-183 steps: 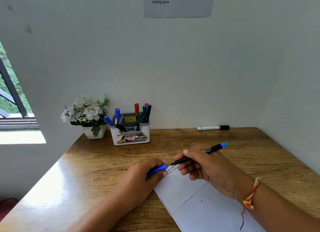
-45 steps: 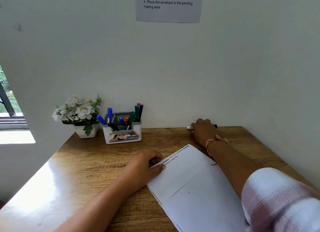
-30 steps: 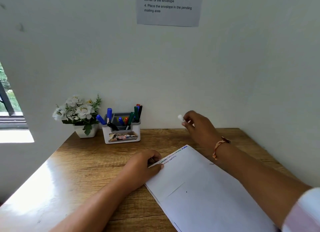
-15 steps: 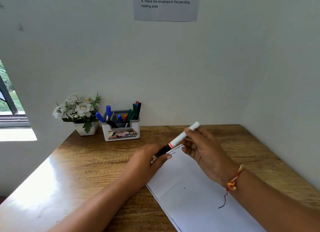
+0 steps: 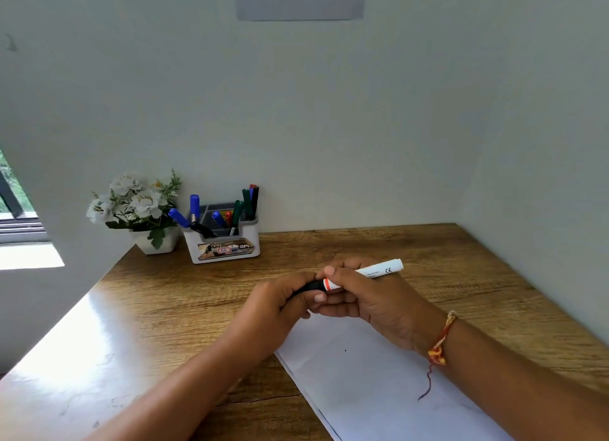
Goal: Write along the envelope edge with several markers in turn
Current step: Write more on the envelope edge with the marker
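The white cylindrical marker with an orange band and black cap (image 5: 361, 274) lies level between both hands, above the far end of the flat white paper envelope (image 5: 379, 374), which rests on the bench near its front right. The right hand (image 5: 372, 295) has its fingers clamped round the smooth white barrel; the left hand (image 5: 280, 304) has its fingers closed over the black cap. This looks like the uncapping step for a fresh marker. The next move likely calls for a straight pull apart along the barrel, then turning the tip down to the envelope's far edge, which the hands hide here, with the left hand free to pin the thin, slippery paper.

The bench (image 5: 164, 308) is glossy wood-grain laminate that catches window glare. At its back stand a white plastic box-shaped marker holder (image 5: 224, 246) with blue, red, green and black markers, and just beside it a small white square pot of white artificial flowers (image 5: 138, 210). A braided orange-red thread bracelet (image 5: 440, 340) circles the right wrist.
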The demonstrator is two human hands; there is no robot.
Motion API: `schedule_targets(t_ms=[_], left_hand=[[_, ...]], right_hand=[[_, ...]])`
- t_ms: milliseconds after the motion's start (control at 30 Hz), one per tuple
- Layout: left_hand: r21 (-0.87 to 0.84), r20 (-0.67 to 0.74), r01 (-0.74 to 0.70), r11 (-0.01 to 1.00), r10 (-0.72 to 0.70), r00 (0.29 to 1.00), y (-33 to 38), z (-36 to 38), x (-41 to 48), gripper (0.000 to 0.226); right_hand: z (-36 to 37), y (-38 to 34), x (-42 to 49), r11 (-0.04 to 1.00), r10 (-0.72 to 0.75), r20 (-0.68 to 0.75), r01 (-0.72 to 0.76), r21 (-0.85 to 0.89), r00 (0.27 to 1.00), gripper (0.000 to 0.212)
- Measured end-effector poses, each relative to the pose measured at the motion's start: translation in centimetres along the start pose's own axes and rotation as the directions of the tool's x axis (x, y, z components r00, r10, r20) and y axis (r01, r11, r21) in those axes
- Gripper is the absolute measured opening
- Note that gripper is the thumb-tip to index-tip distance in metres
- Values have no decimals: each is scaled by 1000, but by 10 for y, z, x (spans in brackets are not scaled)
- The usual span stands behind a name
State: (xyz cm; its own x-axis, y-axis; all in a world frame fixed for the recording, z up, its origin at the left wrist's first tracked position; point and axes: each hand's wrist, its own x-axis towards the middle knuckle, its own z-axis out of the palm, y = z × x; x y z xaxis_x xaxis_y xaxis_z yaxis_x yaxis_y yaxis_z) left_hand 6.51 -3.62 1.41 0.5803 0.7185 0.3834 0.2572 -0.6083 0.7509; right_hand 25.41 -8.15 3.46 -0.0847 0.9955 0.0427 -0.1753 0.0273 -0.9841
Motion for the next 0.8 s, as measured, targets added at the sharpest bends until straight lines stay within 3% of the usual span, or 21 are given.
schedule_targets(t_ms=[233,367,533,600,700,800], left_hand=[[-101,39,42,994,-38,999,-1,-1,3,27],[-133,46,49,990,-44,998,-1,-4,5,22],[-22,51,10,1000,-9,999,-6,-9,5,22],[18,-4,34,999,-34,999,-10,-11,4,25],[92,-114,117,989,-106,988,-14,-16,6,36],[251,-94,122,960,-102,990,-16,-15,7,22]], right_hand=[[-2,0,1,1000,18,24,-18,5,1000,16],[-2,-1,0,1000,-3,32,2,25,999,25],[-6,-7,2,1000,17,84,-15,-27,996,27],[-13,-15,2,996,69,104,-63,-61,992,37],[-25,-21,5,992,85,-39,-88,-92,996,63],[-28,-14,12,988,11,-211,-44,-149,977,50]])
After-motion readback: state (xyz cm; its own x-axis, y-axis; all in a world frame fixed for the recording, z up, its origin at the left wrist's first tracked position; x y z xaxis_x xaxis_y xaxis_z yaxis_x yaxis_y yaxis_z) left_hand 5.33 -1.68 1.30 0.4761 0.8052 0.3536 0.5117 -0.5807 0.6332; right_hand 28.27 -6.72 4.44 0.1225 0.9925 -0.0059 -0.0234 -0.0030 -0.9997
